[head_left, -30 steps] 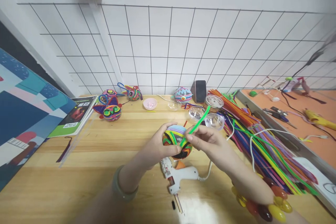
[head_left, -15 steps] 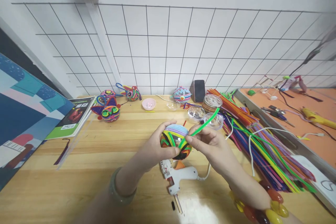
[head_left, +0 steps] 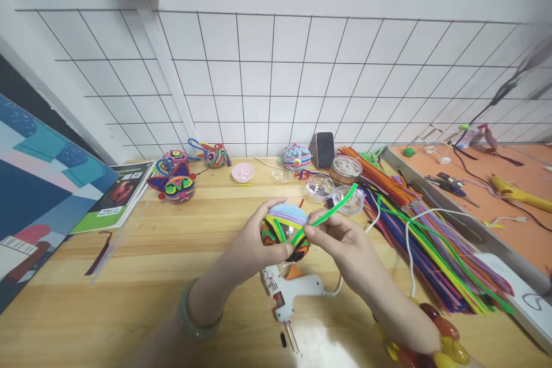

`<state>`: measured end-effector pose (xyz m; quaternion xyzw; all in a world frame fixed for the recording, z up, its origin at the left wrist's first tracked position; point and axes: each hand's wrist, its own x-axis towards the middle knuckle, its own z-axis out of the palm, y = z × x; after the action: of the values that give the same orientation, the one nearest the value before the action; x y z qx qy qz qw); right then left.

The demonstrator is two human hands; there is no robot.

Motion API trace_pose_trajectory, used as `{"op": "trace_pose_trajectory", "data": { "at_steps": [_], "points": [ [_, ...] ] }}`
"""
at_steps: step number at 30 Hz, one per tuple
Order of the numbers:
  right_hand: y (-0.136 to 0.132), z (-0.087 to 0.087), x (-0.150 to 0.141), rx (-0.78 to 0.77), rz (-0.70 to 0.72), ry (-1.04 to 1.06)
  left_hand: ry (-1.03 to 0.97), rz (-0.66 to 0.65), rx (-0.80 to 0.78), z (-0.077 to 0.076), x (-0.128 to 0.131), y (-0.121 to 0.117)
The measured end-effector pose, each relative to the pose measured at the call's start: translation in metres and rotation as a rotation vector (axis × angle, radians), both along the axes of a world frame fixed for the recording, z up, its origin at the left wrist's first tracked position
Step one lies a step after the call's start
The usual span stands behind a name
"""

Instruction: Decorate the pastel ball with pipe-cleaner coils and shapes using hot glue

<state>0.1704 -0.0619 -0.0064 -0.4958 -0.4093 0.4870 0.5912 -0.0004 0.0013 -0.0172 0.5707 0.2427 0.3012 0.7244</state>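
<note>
My left hand (head_left: pixel 252 240) is wrapped round a ball covered in coloured pipe cleaners (head_left: pixel 288 212), light blue and purple on top with yellow, green, orange and black bands below. Its thumb presses on the front, near a bare clear patch. Between thumb and fingers, my right hand (head_left: pixel 336 236) pinches a bright green pipe cleaner (head_left: pixel 340 202). One end of that strip lies against the ball's front and the other sticks up to the right. Just below the ball, a white hot glue gun (head_left: pixel 297 289) lies on the table, partly behind my fingers.
Bundles of pipe cleaners (head_left: pixel 431 253) lie to the right, beside an orange-topped tray (head_left: pixel 487 184). Behind are clear plastic dishes (head_left: pixel 319 187), a pink bowl (head_left: pixel 242 172), a phone (head_left: pixel 324 149) and a finished blue-pink ball (head_left: pixel 296 156). Decorated figures (head_left: pixel 179 188) and a book (head_left: pixel 118 192) occupy the left.
The view has shifted slightly. Both hands keep their hold on the ball and the green pipe cleaner, whose free end leans a little lower.
</note>
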Motion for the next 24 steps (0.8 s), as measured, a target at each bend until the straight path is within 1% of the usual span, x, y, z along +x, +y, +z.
{"op": "trace_pose_trajectory", "data": {
  "at_steps": [5,12,16,20,24],
  "points": [
    [0.0002,0.0042,-0.0023,0.002,-0.007,-0.007,0.014,0.023,0.015,0.0028,0.0012,-0.0013],
    [0.0003,0.0093,-0.0037,0.004,0.001,-0.033,0.024,0.012,0.034,0.0035,0.0001,-0.0013],
    [-0.0001,0.0076,-0.0032,0.019,0.0,-0.028,-0.003,-0.008,0.015,0.0027,-0.0013,-0.0011],
    [-0.0013,0.0037,-0.0011,0.045,0.014,-0.029,0.003,-0.012,0.033,0.0048,-0.0015,-0.0014],
    [-0.0031,0.0031,-0.0011,0.008,0.016,-0.008,0.015,-0.013,0.04,0.0065,-0.0014,-0.0023]
  ]
}}
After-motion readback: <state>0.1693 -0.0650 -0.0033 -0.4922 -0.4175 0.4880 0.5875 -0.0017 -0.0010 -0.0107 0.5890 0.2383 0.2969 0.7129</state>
